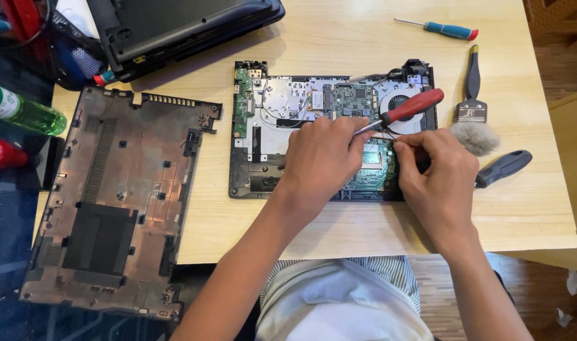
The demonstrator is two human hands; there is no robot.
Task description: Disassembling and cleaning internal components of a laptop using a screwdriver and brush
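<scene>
Right now both your hands are down over the opened laptop base, forearms coming in from the desk's near edge. Your left hand sits palm down, knuckles up, fingers pinched around the metal shaft of the red-handled screwdriver; its handle angles up toward the far right, its tip is hidden under your fingers. Your right hand is curled beside it, thumb and forefinger pinched together over the green board area; what they pinch is too small to tell, maybe thin wires. The hands are just beside each other, nearly touching.

The laptop base lies mid-desk, slightly toward the right, its circuit board and round fan exposed.

Counts: two hands, one opened laptop base. One removed bottom cover overhanging the left edge, inner side up. One closed dark laptop at the far left corner. Three screwdrivers: the red one you hold, a blue-handled one near the far right corner, a dark-handled one near the right edge, just beside your right hand. One brush with a black handle and grey bristles, between those two. One green bottle and one red object off the left edge.
</scene>
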